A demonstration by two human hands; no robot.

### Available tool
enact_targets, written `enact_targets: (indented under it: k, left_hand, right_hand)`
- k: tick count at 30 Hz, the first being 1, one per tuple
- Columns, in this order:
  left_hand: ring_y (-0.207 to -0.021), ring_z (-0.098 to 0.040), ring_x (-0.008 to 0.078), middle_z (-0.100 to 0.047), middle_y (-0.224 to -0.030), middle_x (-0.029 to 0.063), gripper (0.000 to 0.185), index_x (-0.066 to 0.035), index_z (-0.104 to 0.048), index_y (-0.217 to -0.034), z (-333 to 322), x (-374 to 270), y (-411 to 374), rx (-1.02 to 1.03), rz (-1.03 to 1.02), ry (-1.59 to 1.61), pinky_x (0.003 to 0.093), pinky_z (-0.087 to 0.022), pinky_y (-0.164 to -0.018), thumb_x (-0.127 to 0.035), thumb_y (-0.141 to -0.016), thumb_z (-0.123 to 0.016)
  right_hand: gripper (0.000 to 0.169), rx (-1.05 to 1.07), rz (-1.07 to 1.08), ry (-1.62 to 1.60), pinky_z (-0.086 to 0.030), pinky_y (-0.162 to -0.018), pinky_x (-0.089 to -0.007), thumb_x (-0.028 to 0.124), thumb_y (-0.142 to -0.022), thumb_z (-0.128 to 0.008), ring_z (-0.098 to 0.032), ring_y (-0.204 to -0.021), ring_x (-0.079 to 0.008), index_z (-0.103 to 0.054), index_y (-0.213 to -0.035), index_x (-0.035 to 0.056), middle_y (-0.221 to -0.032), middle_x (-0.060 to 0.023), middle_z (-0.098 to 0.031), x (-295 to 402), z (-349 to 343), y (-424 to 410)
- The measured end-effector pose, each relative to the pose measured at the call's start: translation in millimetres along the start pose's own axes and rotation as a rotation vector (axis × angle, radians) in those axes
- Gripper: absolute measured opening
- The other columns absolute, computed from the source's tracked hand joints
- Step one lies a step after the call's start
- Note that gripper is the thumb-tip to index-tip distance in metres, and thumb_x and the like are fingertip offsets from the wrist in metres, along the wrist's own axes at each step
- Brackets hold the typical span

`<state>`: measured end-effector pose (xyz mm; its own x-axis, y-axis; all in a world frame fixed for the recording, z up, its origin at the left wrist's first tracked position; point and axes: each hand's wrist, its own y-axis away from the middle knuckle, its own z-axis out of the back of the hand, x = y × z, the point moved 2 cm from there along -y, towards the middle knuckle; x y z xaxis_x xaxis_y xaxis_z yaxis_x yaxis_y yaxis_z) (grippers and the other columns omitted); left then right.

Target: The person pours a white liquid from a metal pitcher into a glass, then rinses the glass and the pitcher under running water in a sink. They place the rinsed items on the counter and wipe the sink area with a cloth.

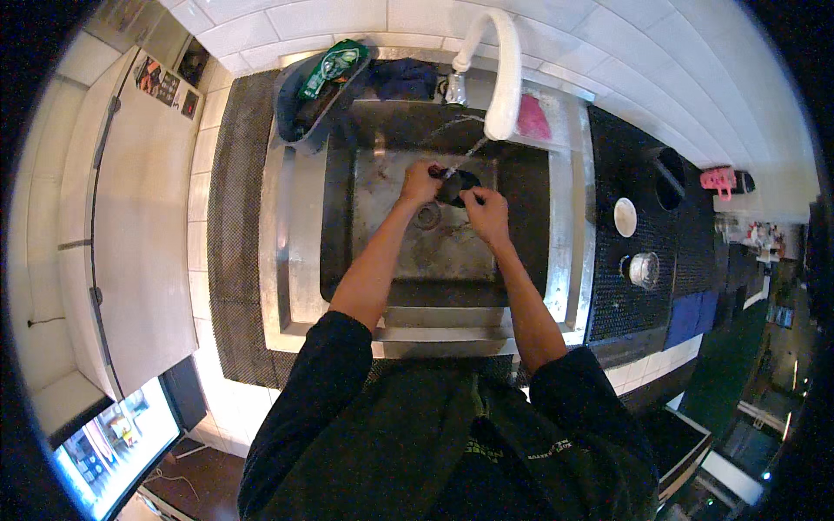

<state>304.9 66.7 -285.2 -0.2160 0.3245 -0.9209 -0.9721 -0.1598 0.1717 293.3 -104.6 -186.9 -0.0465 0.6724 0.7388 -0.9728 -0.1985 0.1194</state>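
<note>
Over the metal sink basin (391, 254), my left hand (421, 183) and my right hand (487, 211) hold a small dark object (456, 187) between them. Its exact kind cannot be told. The left hand grips its left end, while the right fingers pinch its right side. A thin stream of water from the white curved faucet (505, 78) falls onto the object near my left fingers. Another thin jet sprays leftward from the spout. Below the hands, the round drain (427, 216) shows in the basin floor.
A grey bin (287, 107) holding a green packet (333, 68) stands at the sink's back left corner, beside a dark cloth (405, 79). A pink cloth (533, 117) lies behind the basin. On the right black mat are a white cup (625, 217), a clear container (644, 270) and a dark container (668, 177).
</note>
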Motion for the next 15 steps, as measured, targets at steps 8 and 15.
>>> enact_targets:
  k: [8,15]
  left_hand:
    - [-0.088,-0.067,0.0277,-0.069,-0.090,0.0171,0.043,0.001,-0.066,-0.101,11.7,-65.1,-0.4,-0.276,-0.388,-0.021,0.0322,-0.050,-0.080,0.017,-0.061,-0.057]
    - [-0.111,-0.056,0.0178,-0.056,-0.126,0.0074,0.066,-0.003,-0.049,-0.134,44.3,-86.3,42.7,0.329,0.052,1.044,0.0282,-0.042,-0.094,0.015,-0.070,-0.043]
  right_hand:
    - [0.015,-0.132,0.691,0.487,-0.040,-0.087,-0.0481,0.026,-0.081,-0.064,-0.055,-0.088,-0.0273,-0.069,-0.079,0.0125,-0.080,-0.0062,-0.061,49.1,40.4,11.6]
    - [0.017,-0.104,1.003,0.801,-0.036,-0.106,-0.0476,0.024,-0.076,-0.061,-0.050,-0.101,-0.0262,-0.067,-0.088,0.0133,-0.091,-0.0025,-0.058,49.5,51.4,21.3]
